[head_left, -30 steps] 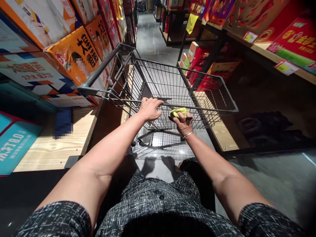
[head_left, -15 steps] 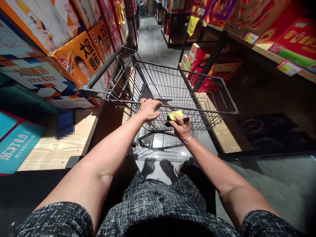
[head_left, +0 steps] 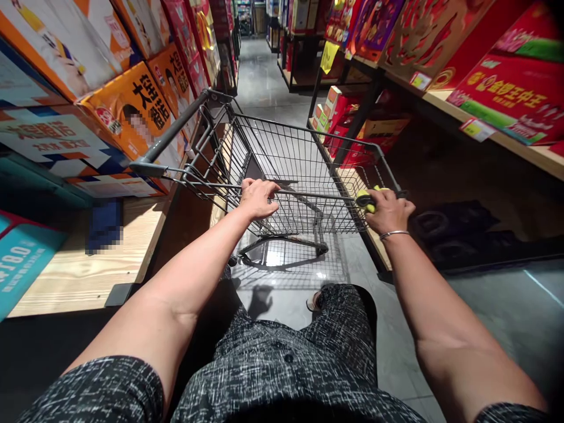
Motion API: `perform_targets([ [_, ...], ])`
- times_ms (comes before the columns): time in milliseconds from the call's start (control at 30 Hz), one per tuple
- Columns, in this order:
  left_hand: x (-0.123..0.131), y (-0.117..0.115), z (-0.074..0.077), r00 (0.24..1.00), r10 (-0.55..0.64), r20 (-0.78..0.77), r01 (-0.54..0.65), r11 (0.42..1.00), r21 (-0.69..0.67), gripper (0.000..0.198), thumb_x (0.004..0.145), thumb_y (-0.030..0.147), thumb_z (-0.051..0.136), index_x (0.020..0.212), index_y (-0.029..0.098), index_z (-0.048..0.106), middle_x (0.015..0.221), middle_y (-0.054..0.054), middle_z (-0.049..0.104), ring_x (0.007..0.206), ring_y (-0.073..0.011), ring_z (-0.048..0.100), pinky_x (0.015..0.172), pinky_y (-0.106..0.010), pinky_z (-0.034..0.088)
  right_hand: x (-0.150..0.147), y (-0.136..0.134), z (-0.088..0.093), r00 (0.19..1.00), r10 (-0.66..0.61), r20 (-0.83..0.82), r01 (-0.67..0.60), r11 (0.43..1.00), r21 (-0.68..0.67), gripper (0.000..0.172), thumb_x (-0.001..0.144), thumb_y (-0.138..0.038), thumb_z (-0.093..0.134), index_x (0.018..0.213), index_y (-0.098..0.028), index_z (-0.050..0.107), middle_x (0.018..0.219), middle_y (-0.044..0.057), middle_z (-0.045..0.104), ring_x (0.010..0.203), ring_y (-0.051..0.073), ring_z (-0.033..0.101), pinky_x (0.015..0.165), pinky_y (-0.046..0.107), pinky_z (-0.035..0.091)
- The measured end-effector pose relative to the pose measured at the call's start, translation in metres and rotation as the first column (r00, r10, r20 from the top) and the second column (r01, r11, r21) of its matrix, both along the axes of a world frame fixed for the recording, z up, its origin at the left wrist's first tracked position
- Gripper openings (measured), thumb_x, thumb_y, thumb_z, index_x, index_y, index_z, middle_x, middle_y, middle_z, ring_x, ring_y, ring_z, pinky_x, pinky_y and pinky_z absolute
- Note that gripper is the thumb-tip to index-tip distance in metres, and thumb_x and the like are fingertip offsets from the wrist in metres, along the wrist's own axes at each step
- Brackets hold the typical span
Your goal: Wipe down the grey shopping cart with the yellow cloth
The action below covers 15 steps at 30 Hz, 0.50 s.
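Observation:
A grey wire shopping cart (head_left: pixel 286 141) stands sideways across the aisle in front of me, its handle to the left. My left hand (head_left: pixel 259 198) is closed over the near top rim of the basket. At the basket's right corner, my right hand (head_left: pixel 390 210) holds a small yellow-and-black bundle (head_left: pixel 366 200). Its exact kind I cannot make out, as the fingers cover part of it. That hand also lies against the rim at the corner. Through the wires of the basket the floor shows.
Orange boxes (head_left: pixel 127 106) are stacked on the left, close to the cart handle. A dark blue item (head_left: pixel 104 226) lies on the wooden shelf (head_left: pixel 79 276). Red gift boxes (head_left: pixel 506 94) fill the right shelf. The grey aisle floor (head_left: pixel 259 70) runs ahead between shelves.
My right hand has moved right with the yellow-and-black bundle, from over the near side of the basket to its right corner. The left hand stays on the rim. The view has shifted slightly.

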State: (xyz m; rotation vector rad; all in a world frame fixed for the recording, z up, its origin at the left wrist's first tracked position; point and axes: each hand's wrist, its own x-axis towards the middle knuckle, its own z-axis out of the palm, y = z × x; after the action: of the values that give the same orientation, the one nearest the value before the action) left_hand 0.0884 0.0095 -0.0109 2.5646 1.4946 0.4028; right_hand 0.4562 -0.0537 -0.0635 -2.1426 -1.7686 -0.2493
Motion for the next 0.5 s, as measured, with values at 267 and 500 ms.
perform_targets([
  [267, 0.009, 0.006, 0.006, 0.997, 0.057, -0.044, -0.059, 0.997, -0.057, 0.033, 0.078, 0.036, 0.062, 0.111, 0.031, 0.065, 0.102, -0.001, 0.075, 0.11, -0.0296, 0.058, 0.108, -0.051, 0.024, -0.08, 0.015, -0.014, 0.992, 0.124, -0.032, -0.121, 0.989, 0.085, 0.067, 0.076, -0.023, 0.062, 0.143, -0.027, 0.058, 0.139, 0.017, 0.052, 0.115, 0.04, 0.046, 0.097, 0.06, 0.035],
  [500, 0.012, 0.012, 0.007, 0.996, 0.065, -0.054, -0.069, 0.995, -0.072, 0.032, 0.079, 0.034, 0.062, 0.111, 0.029, 0.064, 0.098, -0.001, 0.073, 0.109, -0.0283, 0.058, 0.109, -0.051, 0.024, -0.12, 0.021, -0.069, 0.968, 0.252, 0.021, -0.252, 0.96, 0.122, 0.051, 0.09, -0.026, 0.052, 0.138, -0.038, 0.063, 0.141, 0.01, 0.05, 0.139, 0.038, 0.033, 0.112, 0.059, 0.031],
])
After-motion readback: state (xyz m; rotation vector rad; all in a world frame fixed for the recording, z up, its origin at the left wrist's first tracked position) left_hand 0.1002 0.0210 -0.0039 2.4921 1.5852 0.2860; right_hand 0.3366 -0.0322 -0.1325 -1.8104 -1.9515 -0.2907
